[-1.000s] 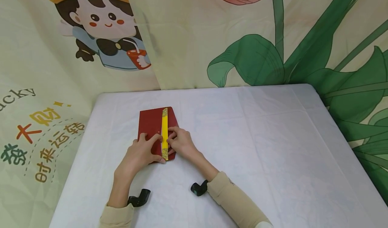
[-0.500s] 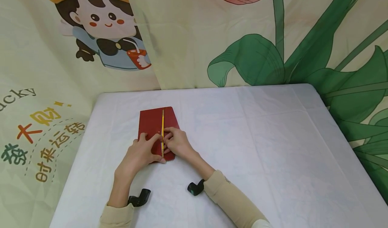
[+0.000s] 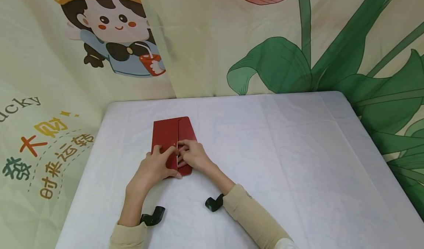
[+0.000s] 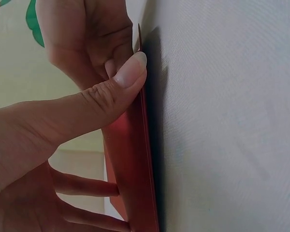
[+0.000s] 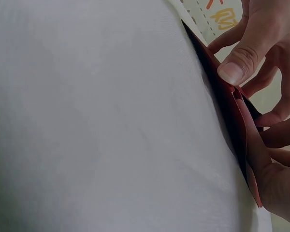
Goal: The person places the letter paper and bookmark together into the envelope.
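A red envelope [image 3: 165, 135] lies on the white table with its flap [image 3: 187, 129] folded out to the right. My left hand [image 3: 152, 166] grips the envelope beside its mouth, fingers on top and thumb at the near corner. In the left wrist view the thumb [image 4: 111, 89] bears on the near edge of the red paper. My right hand [image 3: 195, 155] lies over the flap, its fingertips at the mouth of the envelope. The right wrist view shows both hands meeting at the slightly gaping mouth [image 5: 239, 99]. No yellow piece shows now.
A black wrist camera [image 3: 153, 216] is worn on the left wrist, another black camera [image 3: 214, 202] on the right. White cloth covers the table [image 3: 281, 160]. A printed curtain [image 3: 198, 46] hangs behind the far edge.
The yellow piece with patterned ends has slid left into the envelope and out of sight. My right hand has moved slightly left with it; the left hand has stayed in place.
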The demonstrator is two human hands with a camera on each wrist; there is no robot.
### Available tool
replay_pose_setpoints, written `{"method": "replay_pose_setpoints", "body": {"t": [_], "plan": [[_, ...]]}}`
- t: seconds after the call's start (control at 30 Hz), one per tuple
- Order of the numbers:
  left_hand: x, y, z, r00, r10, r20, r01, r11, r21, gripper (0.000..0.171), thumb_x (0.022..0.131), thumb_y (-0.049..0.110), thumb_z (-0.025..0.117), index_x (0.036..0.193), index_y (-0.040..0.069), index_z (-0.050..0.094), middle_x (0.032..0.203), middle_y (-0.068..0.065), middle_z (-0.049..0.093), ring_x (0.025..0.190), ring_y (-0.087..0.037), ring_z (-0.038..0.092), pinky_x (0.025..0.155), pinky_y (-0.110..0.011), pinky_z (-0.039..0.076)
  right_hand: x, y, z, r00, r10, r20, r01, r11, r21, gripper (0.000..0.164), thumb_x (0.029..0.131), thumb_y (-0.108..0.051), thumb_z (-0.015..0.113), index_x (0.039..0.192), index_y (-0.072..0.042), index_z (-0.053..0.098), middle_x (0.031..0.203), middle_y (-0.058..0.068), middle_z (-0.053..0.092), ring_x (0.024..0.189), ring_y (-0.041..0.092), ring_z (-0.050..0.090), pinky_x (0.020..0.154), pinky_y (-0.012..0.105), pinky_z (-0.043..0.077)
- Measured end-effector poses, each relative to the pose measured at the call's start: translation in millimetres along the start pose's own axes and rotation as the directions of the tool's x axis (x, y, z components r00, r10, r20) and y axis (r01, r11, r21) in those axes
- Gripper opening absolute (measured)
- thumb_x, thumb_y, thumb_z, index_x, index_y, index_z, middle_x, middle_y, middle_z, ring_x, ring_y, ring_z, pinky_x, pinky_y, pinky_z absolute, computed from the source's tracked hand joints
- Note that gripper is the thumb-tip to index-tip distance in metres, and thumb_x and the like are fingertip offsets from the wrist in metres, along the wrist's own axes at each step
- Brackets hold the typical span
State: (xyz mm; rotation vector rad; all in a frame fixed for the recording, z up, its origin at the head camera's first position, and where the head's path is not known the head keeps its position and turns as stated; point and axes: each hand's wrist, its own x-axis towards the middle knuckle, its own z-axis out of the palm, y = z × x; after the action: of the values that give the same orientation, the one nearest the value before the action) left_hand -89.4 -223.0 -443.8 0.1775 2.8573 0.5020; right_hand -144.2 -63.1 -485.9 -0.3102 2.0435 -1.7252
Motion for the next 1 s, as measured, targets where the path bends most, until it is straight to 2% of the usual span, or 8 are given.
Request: {"method": "replay_pose_setpoints", "body": {"t": [0.37,0.57,0.67,0.73,0.83,0.9,1.0], "plan": [[0.1,1.9,0.9,1.000,-0.008,0.006,0.008,0.999,0.043,0.075,0.075,0.040,0.092,0.138,0.017,0.060,0.142,-0.038,0.040,0.112,-0.062,0.050,0.080,-0.063,0.053,-11,-3,-19,1.000,-0.003,-0.001,0.003,1.000,-0.002,0.029,0.102,0.003,0.051,0.129,0.006,0.063,0.098,0.019,0.072,0.077,0.023,0.074,0.066,0.032,0.063],[-2.5,2.6,-0.2,1.000,-0.012,-0.016,0.013,0.997,0.075,0.081,0.074,0.038,0.093,0.143,0.015,0.056,0.139,-0.038,0.044,0.110,-0.063,0.051,0.080,-0.063,0.055,-20,-5,-35,0.998,-0.053,-0.022,0.053,0.999,-0.003,0.025,0.102,0.002,0.053,0.122,0.007,0.066,0.098,0.021,0.072,0.081,0.032,0.074,0.071,0.038,0.064],[-1.8,3.4,-0.8,0.999,-0.031,-0.015,0.032,0.997,0.067,0.082,0.076,0.036,0.092,0.145,0.013,0.054,0.141,-0.039,0.042,0.111,-0.063,0.050,0.081,-0.063,0.056,-26,-5,-46,0.994,-0.097,-0.046,0.095,0.994,-0.061,0.026,0.102,0.002,0.052,0.122,0.005,0.068,0.100,0.021,0.073,0.082,0.035,0.073,0.071,0.036,0.063],[-0.2,4.0,0.0,0.999,-0.045,-0.012,0.046,0.996,0.072,0.076,0.081,0.037,0.087,0.146,0.011,0.055,0.143,-0.041,0.041,0.113,-0.065,0.049,0.082,-0.064,0.055,-30,-4,-55,0.988,-0.139,-0.068,0.127,0.980,-0.156,0.026,0.102,-0.002,0.054,0.122,0.002,0.070,0.103,0.018,0.073,0.083,0.032,0.073,0.072,0.031,0.061],[2.6,5.7,2.6,0.998,-0.055,-0.031,0.058,0.994,0.089,0.065,0.090,0.041,0.078,0.144,0.009,0.057,0.143,-0.044,0.041,0.119,-0.067,0.044,0.084,-0.067,0.055,-38,-1,-71,0.972,-0.211,-0.101,0.170,0.935,-0.310,0.025,0.102,-0.008,0.058,0.123,-0.003,0.071,0.111,0.011,0.074,0.091,0.024,0.073,0.077,0.028,0.059],[4.6,6.5,5.4,0.997,-0.048,-0.060,0.054,0.994,0.100,0.061,0.094,0.042,0.073,0.141,0.006,0.059,0.142,-0.045,0.041,0.123,-0.068,0.041,0.087,-0.069,0.053,-44,1,-82,0.961,-0.251,-0.117,0.190,0.904,-0.382,0.025,0.102,-0.011,0.061,0.124,-0.005,0.071,0.119,0.008,0.072,0.101,0.022,0.071,0.085,0.030,0.058],[7.1,8.4,9.3,0.994,-0.019,-0.111,0.031,0.993,0.112,0.057,0.096,0.039,0.072,0.137,0.001,0.062,0.143,-0.044,0.042,0.131,-0.070,0.035,0.096,-0.072,0.048,-52,3,-98,0.940,-0.316,-0.124,0.230,0.861,-0.453,0.027,0.102,-0.011,0.062,0.127,-0.005,0.069,0.133,0.009,0.067,0.123,0.025,0.065,0.102,0.039,0.054]]}}
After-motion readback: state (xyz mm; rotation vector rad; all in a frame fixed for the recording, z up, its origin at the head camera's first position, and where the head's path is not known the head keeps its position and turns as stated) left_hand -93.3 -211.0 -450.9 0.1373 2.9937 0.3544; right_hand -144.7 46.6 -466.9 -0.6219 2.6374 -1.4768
